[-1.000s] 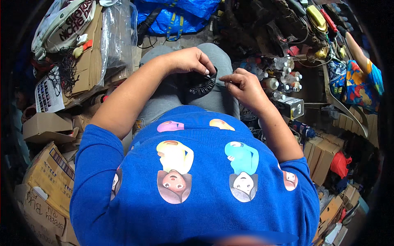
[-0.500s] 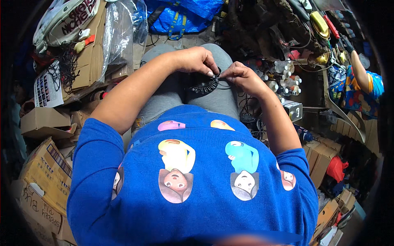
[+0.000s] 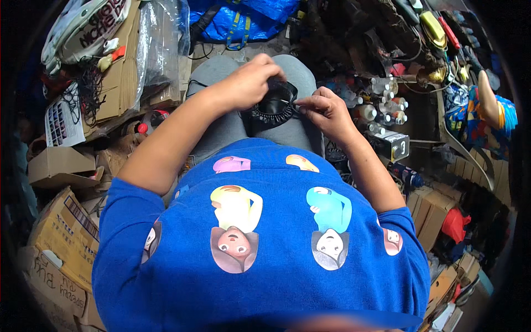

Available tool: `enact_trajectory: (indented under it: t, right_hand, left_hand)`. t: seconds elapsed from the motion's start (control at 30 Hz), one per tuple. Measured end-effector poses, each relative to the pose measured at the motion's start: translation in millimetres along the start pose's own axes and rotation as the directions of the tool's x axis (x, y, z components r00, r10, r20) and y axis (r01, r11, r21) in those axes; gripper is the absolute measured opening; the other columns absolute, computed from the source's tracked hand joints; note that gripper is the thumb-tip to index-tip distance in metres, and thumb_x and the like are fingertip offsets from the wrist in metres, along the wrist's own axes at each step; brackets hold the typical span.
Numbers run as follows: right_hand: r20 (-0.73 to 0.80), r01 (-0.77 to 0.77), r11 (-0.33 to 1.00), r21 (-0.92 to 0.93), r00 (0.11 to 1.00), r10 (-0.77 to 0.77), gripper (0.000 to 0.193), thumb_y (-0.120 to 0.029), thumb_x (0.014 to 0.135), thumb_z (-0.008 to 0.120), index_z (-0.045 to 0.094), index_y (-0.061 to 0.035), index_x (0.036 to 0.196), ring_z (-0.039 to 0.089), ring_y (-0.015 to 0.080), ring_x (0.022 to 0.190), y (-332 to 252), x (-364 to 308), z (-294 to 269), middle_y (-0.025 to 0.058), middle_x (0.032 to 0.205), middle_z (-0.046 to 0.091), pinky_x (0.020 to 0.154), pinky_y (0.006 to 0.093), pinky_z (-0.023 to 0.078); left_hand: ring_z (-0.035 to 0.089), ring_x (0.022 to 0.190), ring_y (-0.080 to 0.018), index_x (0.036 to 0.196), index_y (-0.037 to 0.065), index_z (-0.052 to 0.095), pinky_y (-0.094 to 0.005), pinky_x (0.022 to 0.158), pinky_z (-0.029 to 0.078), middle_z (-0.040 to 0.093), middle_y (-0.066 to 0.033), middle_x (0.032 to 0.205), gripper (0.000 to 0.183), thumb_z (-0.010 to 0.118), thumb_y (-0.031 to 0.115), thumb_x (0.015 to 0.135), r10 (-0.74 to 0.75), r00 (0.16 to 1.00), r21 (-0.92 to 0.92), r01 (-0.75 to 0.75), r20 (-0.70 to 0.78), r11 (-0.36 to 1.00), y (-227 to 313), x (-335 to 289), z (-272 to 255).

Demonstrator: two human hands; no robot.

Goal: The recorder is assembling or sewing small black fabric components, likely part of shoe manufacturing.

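Note:
In my lap lies a black, rounded piece (image 3: 272, 115) with a ridged, laced-looking rim curving along its near side and a dark hollow in the middle. My right hand (image 3: 327, 113) pinches its right edge between thumb and fingertips. A thin pale glint, perhaps a needle or thread, shows by those fingertips. Over the far left part of the black piece is my left hand (image 3: 251, 83), its fingers curled and closed. What they hold, if anything, is hidden behind the back of the hand. Both my grey-trousered knees (image 3: 218, 69) support the work.
Plastic bottles (image 3: 381, 108) and a clear square container (image 3: 395, 145) stand to the right. Flat cardboard (image 3: 119, 83), plastic sheeting (image 3: 163, 50) and an open carton (image 3: 61, 166) are on the left. Beyond my knees lies a blue bag (image 3: 238, 22). Another person's arm (image 3: 487, 97) shows at far right.
My left hand has moved left and away from the right hand; the two were close together before. More of the black piece's hollow now shows. The right hand keeps its pinch, slightly shifted.

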State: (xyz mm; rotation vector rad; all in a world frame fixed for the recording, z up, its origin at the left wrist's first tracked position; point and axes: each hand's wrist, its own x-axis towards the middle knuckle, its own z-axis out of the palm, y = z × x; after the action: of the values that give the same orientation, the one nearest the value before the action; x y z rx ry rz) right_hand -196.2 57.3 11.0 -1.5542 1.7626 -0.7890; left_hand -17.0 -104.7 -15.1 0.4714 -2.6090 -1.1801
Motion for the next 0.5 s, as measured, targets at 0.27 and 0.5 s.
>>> enact_trajectory:
  t: [0.27, 0.5]
  right_hand:
    - [-0.083, 0.152, 0.925, -0.349, 0.978, -0.192, 0.03, -0.009, 0.073, 0.064, 0.066, -0.0171, 0.102, 0.051, 0.0249, 0.074, -4.8, -18.0, 16.6, 0.0059, 0.074, 0.051, 0.074, 0.0349, 0.038]
    - [0.165, -0.105, 0.984, 0.145, 0.983, 0.081, 0.029, 0.0, 0.08, 0.058, 0.067, -0.0122, 0.105, 0.051, 0.0134, 0.084, 13.9, 0.5, -4.8, 0.0032, 0.088, 0.052, 0.076, 0.0261, 0.041]
  left_hand:
    - [0.056, 0.079, -0.0229, 0.093, 0.01, 0.069, -0.0325, 0.07, 0.046, 0.055, -0.0062, 0.073, 0.028, 0.064, -0.002, 0.067, 0.035, 0.988, 0.113, -0.018, -0.149, 0.993, 22.7, -46.0, 4.1]
    - [0.055, 0.077, -0.0246, 0.084, 0.013, 0.069, -0.0338, 0.07, 0.044, 0.054, -0.0059, 0.075, 0.018, 0.068, 0.006, 0.067, -0.034, 0.987, -0.099, 0.019, -0.157, 0.995, 18.3, -33.9, 7.4]
